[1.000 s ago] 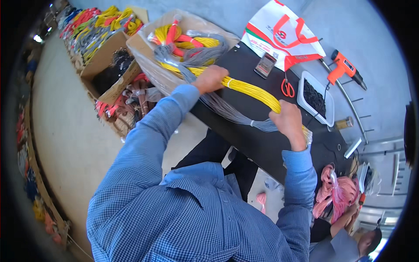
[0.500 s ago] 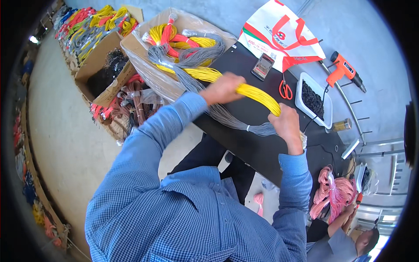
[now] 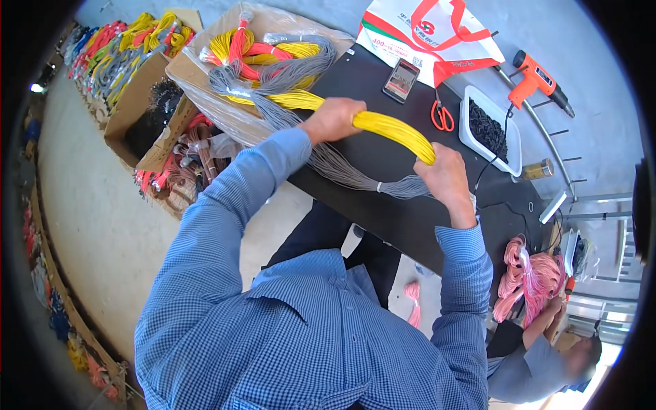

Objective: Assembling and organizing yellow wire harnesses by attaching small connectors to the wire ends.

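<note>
Spanning a yellow wire bundle (image 3: 393, 130) between both grips, over the middle of the black surface (image 3: 369, 220) and bowed toward its far edge. Closed around the bundle nearer the surface's left edge: the left grip (image 3: 333, 119), with yellow wire running on past toward a plastic-lined carton (image 3: 186, 74) at that edge. Closed around the same bundle farther along, toward the surface's right end: the right grip (image 3: 444, 174). Between the yellow span and the near edge, a gray wire bundle (image 3: 342, 164) with a white tie (image 3: 379, 186), passing from the carton to behind the right grip; hard to tell whether also held there. Inside the carton, coiled yellow and gray wire (image 3: 306, 71) with red wrappings (image 3: 240, 44). Along the far edge, from the left corner: a smartphone (image 3: 402, 80), orange-handled scissors (image 3: 443, 116) and a white tray (image 3: 513, 140) of small black pieces (image 3: 488, 130). By the right end, a pink wire coil (image 3: 536, 273). Probably at the step of drawing the yellow span out by hand and evening its strands. Calling next, by judgement, for firm closure at both ends, even tension, and gray strands free of snags.
</note>
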The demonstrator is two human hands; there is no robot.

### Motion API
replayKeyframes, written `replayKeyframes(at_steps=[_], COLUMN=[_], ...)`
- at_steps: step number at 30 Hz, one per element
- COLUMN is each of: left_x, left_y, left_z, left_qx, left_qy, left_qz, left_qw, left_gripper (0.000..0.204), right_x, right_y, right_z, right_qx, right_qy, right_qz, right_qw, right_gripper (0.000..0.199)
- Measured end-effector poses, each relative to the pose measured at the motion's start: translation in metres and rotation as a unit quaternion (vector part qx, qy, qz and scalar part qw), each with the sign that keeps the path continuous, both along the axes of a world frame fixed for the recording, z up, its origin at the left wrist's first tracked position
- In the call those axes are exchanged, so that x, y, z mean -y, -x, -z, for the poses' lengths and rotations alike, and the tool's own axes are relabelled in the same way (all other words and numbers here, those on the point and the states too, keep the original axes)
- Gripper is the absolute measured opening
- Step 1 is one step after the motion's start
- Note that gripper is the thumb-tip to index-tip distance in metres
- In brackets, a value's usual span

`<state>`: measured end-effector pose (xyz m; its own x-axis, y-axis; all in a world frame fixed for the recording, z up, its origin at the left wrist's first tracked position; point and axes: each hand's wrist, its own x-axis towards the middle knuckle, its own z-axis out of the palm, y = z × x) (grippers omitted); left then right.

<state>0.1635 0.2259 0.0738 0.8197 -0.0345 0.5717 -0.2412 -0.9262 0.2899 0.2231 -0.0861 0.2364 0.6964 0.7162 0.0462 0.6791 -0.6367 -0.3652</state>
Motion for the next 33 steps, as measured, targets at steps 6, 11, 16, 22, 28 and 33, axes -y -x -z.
replayKeyframes(at_steps=[6,11,16,22,28,33], left_x=[-0.061,0.074,0.206,0.191,0.183,0.127], left_y=[0.027,0.051,0.024,-0.004,0.01,0.035], left_z=[-0.023,-0.006,-0.01,-0.008,-0.007,-0.033], left_qx=[-0.07,0.007,-0.156,-0.177,-0.094,-0.212], left_qy=[-0.17,0.03,0.098,0.054,0.066,-0.035], left_qz=[-0.177,-0.028,0.017,-0.006,0.063,-0.069], left_qw=[0.967,0.999,0.983,0.983,0.991,0.974], left_gripper=[0.025,0.04,0.03,0.023,0.028,0.023], right_x=[0.006,0.006,0.005,0.03,0.051,0.039], right_y=[-0.022,-0.051,-0.054,-0.048,-0.029,-0.034], right_z=[0.006,0.013,0.012,0.038,0.068,0.05], right_qx=[-0.051,-0.191,-0.185,-0.033,-0.048,-0.04], right_qy=[-0.011,-0.002,0.011,0.04,0.041,-0.003], right_qz=[0.017,0.039,0.032,-0.166,-0.142,-0.074], right_qw=[0.998,0.981,0.982,0.985,0.988,0.996], right_gripper=[0.029,0.029,0.033,0.037,0.055,0.038])
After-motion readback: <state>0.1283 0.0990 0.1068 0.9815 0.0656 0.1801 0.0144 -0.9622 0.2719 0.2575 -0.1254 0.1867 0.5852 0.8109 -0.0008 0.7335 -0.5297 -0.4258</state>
